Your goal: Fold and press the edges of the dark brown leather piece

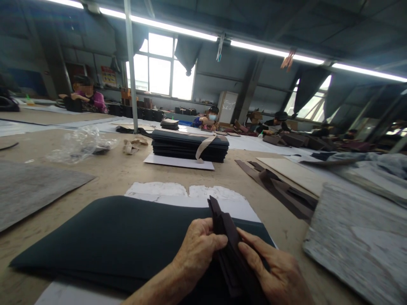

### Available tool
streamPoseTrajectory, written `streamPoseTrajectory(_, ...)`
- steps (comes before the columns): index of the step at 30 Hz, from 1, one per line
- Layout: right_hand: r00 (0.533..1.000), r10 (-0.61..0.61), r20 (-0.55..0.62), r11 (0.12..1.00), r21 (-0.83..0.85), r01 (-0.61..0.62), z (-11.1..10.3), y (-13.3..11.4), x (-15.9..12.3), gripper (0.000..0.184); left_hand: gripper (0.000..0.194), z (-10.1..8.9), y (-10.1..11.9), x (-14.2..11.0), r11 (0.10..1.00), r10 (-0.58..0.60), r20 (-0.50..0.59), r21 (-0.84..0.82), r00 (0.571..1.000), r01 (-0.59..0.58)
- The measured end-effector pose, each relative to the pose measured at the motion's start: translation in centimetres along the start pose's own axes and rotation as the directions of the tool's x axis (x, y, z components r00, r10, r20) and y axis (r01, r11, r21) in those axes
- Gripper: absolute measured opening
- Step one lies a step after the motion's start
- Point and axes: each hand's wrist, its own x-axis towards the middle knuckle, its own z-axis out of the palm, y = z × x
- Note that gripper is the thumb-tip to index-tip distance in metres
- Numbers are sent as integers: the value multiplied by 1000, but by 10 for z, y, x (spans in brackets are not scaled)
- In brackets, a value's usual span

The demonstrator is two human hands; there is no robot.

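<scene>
A bundle of dark brown strips (229,241) is held upright at a tilt between my hands. My left hand (200,245) is closed round its left side, the thumb pressed across the strips. On the right side, the thumb and fingers of my right hand (270,264) grip the same bundle. Beneath lies a large dark green sheet (127,237) with a curved far edge, apparently more than one layer thick. White paper (159,191) with a torn edge shows under it. The lower ends of the strips run out of view.
A stack of dark folded pieces (187,146) tied with a pale band (203,148) stands ahead on white board. Grey felt sheets (34,186) lie left and right. Brown strips (276,184), clear plastic (85,144) and a metal pole (131,67) are nearby. People sit farther back.
</scene>
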Motion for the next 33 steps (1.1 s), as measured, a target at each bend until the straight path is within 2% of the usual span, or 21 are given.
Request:
streamPoseTrajectory(5,1000,9,-14,1000,18,-9,-2,-1,1,33,34,1,0,0,1000,-9,-14,15,1000,9)
streamPoseTrajectory(17,999,-30,-21,999,-20,29,1,-2,-1,34,23,3,1,3,999,-9,-61,52,998,13)
streamPoseTrajectory(21,999,-32,-21,999,-34,32,2,-1,-2,34,16,5,1,4,989,-6,-128,149,992,25)
streamPoseTrajectory(25,1000,-10,1,1000,8,10,1,2,-2,33,18,6,0,6,974,0,-207,224,978,47)
streamPoseTrajectory(29,991,96,91,986,125,-107,-3,-3,-4,39,22,6,-3,8,957,9,-207,284,978,51)
streamPoseTrajectory(33,958,248,146,936,218,-276,-6,-14,-4,42,20,6,-6,7,954,15,-188,298,982,43)
